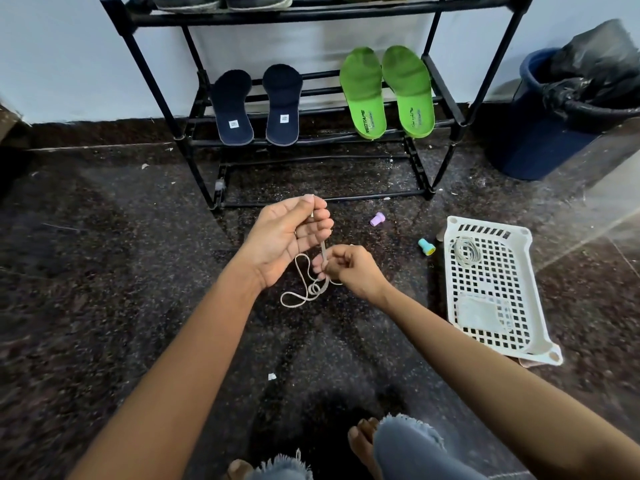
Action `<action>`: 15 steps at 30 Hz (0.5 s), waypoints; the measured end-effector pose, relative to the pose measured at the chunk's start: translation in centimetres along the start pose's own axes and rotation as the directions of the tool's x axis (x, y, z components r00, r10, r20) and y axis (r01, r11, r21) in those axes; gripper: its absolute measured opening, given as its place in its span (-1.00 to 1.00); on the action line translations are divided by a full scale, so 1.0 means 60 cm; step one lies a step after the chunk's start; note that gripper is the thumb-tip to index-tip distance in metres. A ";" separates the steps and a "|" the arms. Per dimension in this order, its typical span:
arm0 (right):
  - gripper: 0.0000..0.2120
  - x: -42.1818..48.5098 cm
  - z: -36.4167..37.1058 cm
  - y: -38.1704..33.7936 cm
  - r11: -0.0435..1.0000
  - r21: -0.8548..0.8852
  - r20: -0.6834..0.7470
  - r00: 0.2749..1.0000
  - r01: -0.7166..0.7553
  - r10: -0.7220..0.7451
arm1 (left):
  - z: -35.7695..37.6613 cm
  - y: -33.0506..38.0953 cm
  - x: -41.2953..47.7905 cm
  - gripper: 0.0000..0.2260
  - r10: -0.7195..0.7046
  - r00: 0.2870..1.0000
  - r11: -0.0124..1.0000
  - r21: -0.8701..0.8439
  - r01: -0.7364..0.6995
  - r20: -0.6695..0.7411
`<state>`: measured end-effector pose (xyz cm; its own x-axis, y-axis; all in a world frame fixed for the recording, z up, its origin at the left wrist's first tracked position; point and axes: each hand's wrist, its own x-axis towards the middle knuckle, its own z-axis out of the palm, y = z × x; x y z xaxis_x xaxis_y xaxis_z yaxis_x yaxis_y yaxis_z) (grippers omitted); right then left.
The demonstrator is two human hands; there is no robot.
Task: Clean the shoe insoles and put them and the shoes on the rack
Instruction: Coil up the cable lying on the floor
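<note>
Dark speckled stone floor (pixel 104 237) under a pale wall (pixel 52 64). At twelve o'clock, black metal shoe rack (pixel 311 14), with two navy fabric insoles (pixel 232 109) on its lower bars toward eleven, two bright green foam insoles (pixel 363 95) toward one, and dark shoes (pixel 187 0) on top. At centre, left grip (pixel 287 237) palm-up, pinching the end of a beige flat shoelace (pixel 323 248); right grip (pixel 349 268) at its five o'clock, clenched on the same lace. White perforated plastic basket (pixel 485 222) at four o'clock.
</note>
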<state>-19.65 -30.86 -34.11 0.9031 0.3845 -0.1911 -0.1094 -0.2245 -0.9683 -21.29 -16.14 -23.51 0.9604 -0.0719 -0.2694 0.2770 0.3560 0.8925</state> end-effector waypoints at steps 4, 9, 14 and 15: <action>-0.79 -0.022 0.011 -0.007 0.986 0.162 0.133 0.991 -0.041 0.020 | -0.007 -0.009 0.010 -0.79 0.029 0.998 0.993 -0.116 -0.035 -0.051; -0.84 -0.068 0.014 -0.032 0.978 0.206 0.199 0.980 -0.042 0.001 | -0.028 -0.018 0.030 -0.79 0.097 0.992 0.995 0.028 -0.095 -0.075; -0.82 -0.077 -0.001 -0.125 0.951 0.305 0.081 0.993 0.054 -0.082 | -0.038 -0.049 0.032 -0.82 0.014 0.999 0.973 0.229 -0.007 -0.030; -0.82 -0.068 -0.008 -0.144 0.948 0.312 0.050 0.995 0.071 -0.091 | -0.037 -0.055 0.030 -0.84 -0.011 1.000 0.972 0.233 0.012 -0.007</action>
<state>-22.19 -30.92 -24.90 0.8876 0.4471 -0.1104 -0.1691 0.0935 -0.9812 -20.57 -15.35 -27.74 0.9570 -0.0688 -0.2817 0.2885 0.1279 0.9489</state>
